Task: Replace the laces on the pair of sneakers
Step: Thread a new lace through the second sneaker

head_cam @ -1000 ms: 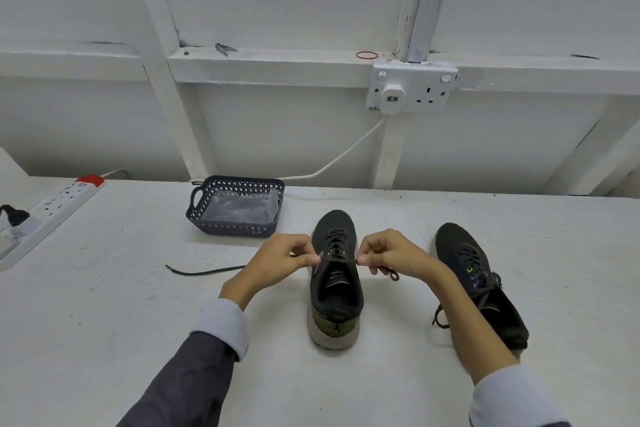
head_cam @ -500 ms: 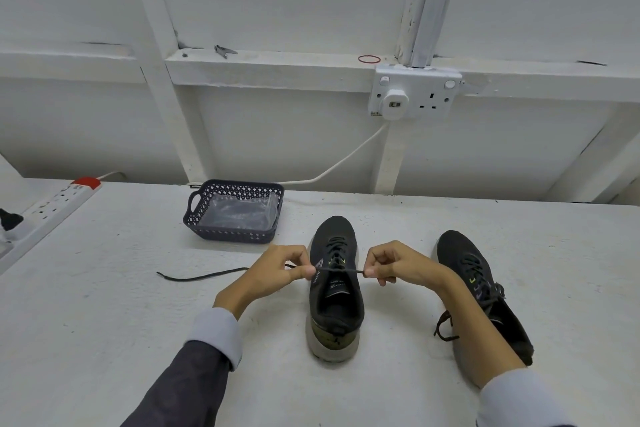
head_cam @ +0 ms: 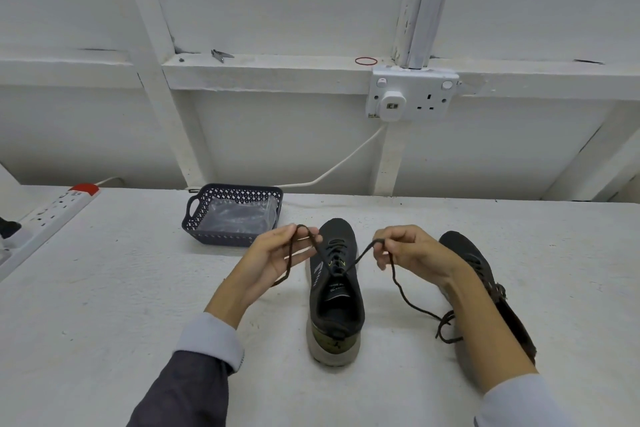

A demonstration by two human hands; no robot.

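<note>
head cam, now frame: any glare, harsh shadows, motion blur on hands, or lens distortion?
Head view: flat diffuse light, no glare, only faint shadows on the table beside the centre sneaker; same view: left hand and right hand slightly soft, the lace they pinch is traceable; same view: wide-angle stretch toward the borders, sleeves look oversized.

A white rough table [head_cam: 86,340] lies under the left hand [head_cam: 273,263] and right hand [head_cam: 412,253]. Beyond them rises a white beam-framed wall [head_cam: 277,149], its ledge [head_cam: 277,74] bearing a double socket [head_cam: 412,94] above the right hand. A power strip [head_cam: 52,215] lies far left of the left hand.
</note>
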